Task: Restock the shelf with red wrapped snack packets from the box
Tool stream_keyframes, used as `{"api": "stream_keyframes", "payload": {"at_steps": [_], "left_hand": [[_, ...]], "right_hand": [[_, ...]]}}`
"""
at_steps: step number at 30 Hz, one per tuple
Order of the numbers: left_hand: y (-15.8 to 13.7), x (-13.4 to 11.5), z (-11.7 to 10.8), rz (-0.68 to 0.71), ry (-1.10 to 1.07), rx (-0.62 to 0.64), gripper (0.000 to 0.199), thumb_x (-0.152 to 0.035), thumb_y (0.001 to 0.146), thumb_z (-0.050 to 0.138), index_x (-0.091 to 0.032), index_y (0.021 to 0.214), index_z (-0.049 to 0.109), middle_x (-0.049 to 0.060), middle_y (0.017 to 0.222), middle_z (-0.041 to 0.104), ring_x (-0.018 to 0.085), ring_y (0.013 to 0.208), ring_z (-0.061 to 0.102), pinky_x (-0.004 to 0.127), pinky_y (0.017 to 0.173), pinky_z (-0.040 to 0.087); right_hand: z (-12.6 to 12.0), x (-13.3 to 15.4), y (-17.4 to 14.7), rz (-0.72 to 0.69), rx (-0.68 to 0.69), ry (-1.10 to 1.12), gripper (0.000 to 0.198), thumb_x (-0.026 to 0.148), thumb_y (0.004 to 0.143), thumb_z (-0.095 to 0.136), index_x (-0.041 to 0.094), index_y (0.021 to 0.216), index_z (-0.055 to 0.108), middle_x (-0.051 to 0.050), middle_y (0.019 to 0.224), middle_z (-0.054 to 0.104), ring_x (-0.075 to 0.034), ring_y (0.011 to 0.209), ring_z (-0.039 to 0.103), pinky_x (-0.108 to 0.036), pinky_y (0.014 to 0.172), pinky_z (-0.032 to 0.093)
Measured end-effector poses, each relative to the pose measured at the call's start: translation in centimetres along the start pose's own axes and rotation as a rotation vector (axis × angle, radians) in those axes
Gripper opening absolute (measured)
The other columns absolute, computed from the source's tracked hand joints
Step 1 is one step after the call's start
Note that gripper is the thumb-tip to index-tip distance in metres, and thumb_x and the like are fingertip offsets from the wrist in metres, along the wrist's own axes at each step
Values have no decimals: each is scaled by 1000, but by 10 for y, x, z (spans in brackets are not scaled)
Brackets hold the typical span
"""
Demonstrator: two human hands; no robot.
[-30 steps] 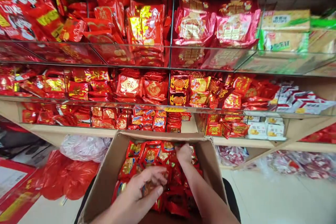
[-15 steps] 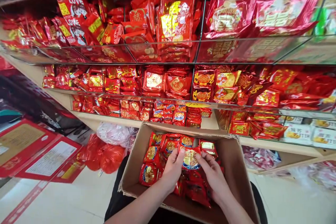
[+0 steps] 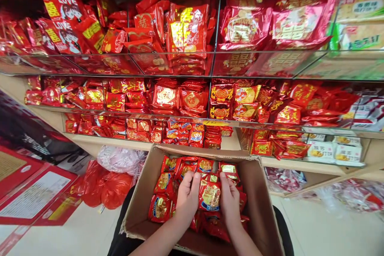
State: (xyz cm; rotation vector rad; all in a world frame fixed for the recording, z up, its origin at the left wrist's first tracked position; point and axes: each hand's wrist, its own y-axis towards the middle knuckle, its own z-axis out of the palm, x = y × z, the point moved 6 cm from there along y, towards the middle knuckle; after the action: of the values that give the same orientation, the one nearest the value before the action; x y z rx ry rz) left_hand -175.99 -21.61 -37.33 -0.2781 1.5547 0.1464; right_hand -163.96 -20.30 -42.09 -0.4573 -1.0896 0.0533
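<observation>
Both half-closed, left hand and right hand are gripping, seemingly steadying, a biscuit packet inside a cardboard box.

A shop: stocked snack shelves

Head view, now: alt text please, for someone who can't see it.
The left hand and right hand hold a red-and-gold packet between them at an open cardboard box of similar packets. Beyond it, shelves carry rows of mostly red wrapped goods.
</observation>
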Motion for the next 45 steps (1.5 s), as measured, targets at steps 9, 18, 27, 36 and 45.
{"api": "stream_keyframes", "payload": {"at_steps": [9, 18, 27, 36, 45], "left_hand": [[1, -5, -9, 125, 197, -78, 28, -42, 81, 40, -20, 65, 45, -4, 57, 43, 10, 53, 38, 20, 52, 33], [4, -17, -17, 169, 221, -143, 28, -47, 78, 42, -21, 72, 49, -3, 65, 49, 12, 62, 45, 21, 61, 40], [0, -22, -22, 189, 234, -139, 25, -45, 78, 43, -22, 73, 51, -2, 67, 53, 12, 63, 49, 20, 61, 43], [13, -55, -36, 421, 383, -36, 16, -32, 83, 39, -20, 82, 50, -2, 66, 53, 11, 60, 50, 20, 57, 43], [67, -63, -141, 634, 1074, -352, 26, -34, 77, 48, -18, 97, 49, 9, 98, 53, 24, 95, 49, 40, 83, 40]], "right_hand": [[0, 5, -4, -32, 19, -113, 46, 62, 68, 48, 17, 59, 48, 0, 53, 52, -13, 52, 47, -23, 49, 37], [6, 21, -6, -9, 63, -136, 53, 68, 70, 39, 17, 72, 55, -5, 65, 62, -20, 62, 57, -27, 54, 43], [11, 43, -22, -186, 334, -333, 42, 58, 70, 50, 20, 88, 51, -4, 88, 59, -16, 80, 54, -24, 70, 44], [25, 110, -13, -250, 636, -730, 31, 39, 68, 60, 17, 89, 55, -3, 87, 60, -16, 80, 55, -25, 73, 43], [-5, 141, 143, -282, 107, -933, 32, 29, 68, 54, 12, 96, 53, -6, 78, 64, -16, 66, 61, -25, 60, 46]]}}
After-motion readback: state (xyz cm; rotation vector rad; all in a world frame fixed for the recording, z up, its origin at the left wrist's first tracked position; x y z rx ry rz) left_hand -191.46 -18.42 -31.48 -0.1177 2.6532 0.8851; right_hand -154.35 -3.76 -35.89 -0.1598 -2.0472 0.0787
